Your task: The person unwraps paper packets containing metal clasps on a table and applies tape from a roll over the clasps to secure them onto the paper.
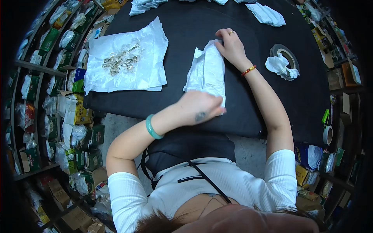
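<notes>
A long folded packet of white tissue paper [208, 70] lies on the black table in front of me. My left hand [200, 106] is over its lower end, fingers bent and smeared by motion, so its grip is unclear. At the packet's upper right corner is my right hand [232, 47], with curled fingers and the thumb at the paper's edge. To the left, flat white paper sheets [149, 72] carry a small heap of gold-coloured metal clasps [121, 61], some in what look like clear bags.
A tape roll [285, 54] with crumpled white paper [279, 64] sits on the right. More white paper packets [266, 14] lie along the far side. Another tape roll [328, 134] is at the right edge. Crammed shelves [42, 69] stand on both sides.
</notes>
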Tool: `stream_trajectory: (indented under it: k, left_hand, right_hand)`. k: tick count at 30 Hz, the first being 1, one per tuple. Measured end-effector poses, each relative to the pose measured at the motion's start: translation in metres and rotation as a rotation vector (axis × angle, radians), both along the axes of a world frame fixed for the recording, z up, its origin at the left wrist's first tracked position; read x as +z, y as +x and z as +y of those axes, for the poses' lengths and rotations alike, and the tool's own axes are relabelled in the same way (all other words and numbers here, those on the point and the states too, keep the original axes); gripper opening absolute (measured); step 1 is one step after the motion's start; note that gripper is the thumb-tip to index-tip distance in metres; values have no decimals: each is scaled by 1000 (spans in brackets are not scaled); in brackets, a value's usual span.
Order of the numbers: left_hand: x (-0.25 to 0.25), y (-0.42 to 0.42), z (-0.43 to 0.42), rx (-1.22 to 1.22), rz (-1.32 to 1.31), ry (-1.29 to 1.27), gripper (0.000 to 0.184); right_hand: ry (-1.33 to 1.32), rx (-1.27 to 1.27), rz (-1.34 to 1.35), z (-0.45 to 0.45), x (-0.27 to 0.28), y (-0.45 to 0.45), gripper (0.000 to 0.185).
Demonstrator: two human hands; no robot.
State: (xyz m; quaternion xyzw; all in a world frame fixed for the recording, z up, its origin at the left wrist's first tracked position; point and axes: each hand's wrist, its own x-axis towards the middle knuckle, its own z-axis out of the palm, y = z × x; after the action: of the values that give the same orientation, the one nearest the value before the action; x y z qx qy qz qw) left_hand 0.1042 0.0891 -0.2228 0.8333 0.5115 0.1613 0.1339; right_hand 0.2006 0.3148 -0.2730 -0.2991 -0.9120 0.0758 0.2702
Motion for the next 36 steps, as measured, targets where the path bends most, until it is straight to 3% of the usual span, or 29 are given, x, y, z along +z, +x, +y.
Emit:
stream_trajectory:
  k: [2,4,6,10,17,21,27,31,36]
  left_hand:
    - [4,-14,12,73,19,-30,11]
    - [2,-27,27,390,139,141,16]
    - [-11,-40,41,440,236,146,23]
    - [-35,-43,50,383,290,261,19]
    - [-45,-44,48,387,359,314,18]
    - [-46,-43,51,373,357,343,17]
    - [-51,-45,48,371,351,345,16]
    - [-53,-46,48,385,333,375,17]
    - [-56,-47,48,401,300,370,17]
  right_hand:
    - [45,35,1,-25,9,0,27]
    - [90,59,3,-45,16,-2,30]
    - [124,65,5,-54,13,-8,32]
    - [222,101,1,-71,4,0,40]
    - [-111,48,-32,-47,32,54,44]
    - [-2,-10,-53,-41,36,94,37]
    - [39,107,-109,-58,20,93,18]
    - [218,149,-271,-58,15,83,21]
    - [272,152,-241,-54,31,100,28]
